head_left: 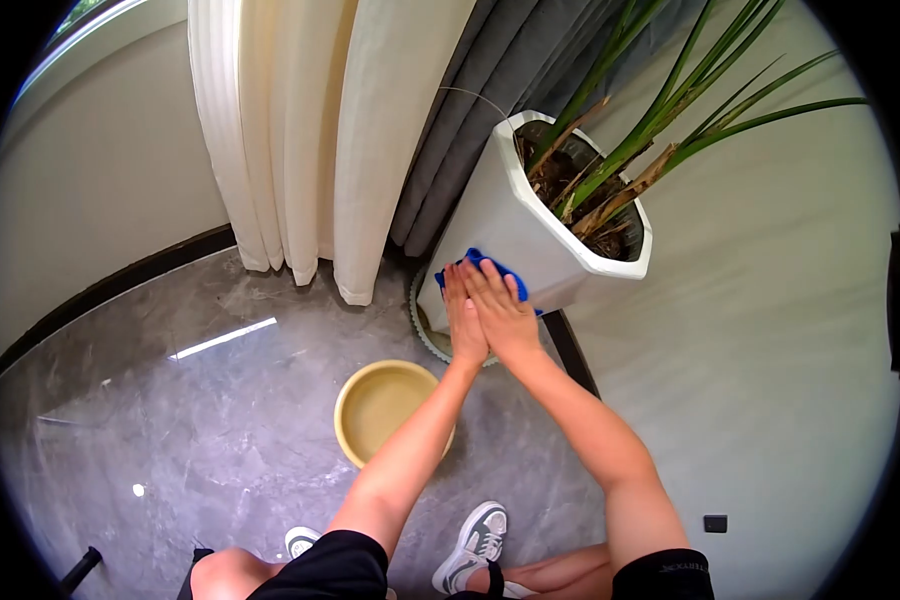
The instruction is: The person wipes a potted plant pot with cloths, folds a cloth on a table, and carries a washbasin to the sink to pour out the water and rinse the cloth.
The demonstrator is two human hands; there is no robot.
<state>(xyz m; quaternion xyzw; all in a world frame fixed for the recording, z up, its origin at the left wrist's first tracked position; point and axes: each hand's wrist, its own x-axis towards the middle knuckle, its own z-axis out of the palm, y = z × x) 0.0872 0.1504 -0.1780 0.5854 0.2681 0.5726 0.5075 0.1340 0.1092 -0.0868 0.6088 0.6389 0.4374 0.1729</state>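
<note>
A blue cloth [511, 280] lies against the front side of a tall white planter [560, 255]. Both hands press the cloth onto the planter wall, side by side and touching each other. My left hand [464, 318] has its fingers close together over the cloth's left part. Beside it, my right hand [507, 315] holds the cloth's middle and right part, with blue showing between and beyond its fingers. The palms and most of the cloth under them are hidden. Long green leaves [660, 110] rise from dark soil [610, 238] in the planter.
A round yellow basin [346, 425] stands on the grey floor [220, 430] below my left forearm. The planter sits on a round saucer [419, 322]. Cream curtains [300, 130] and a dark grey curtain [470, 110] hang behind. A pale wall [750, 300] stands at right.
</note>
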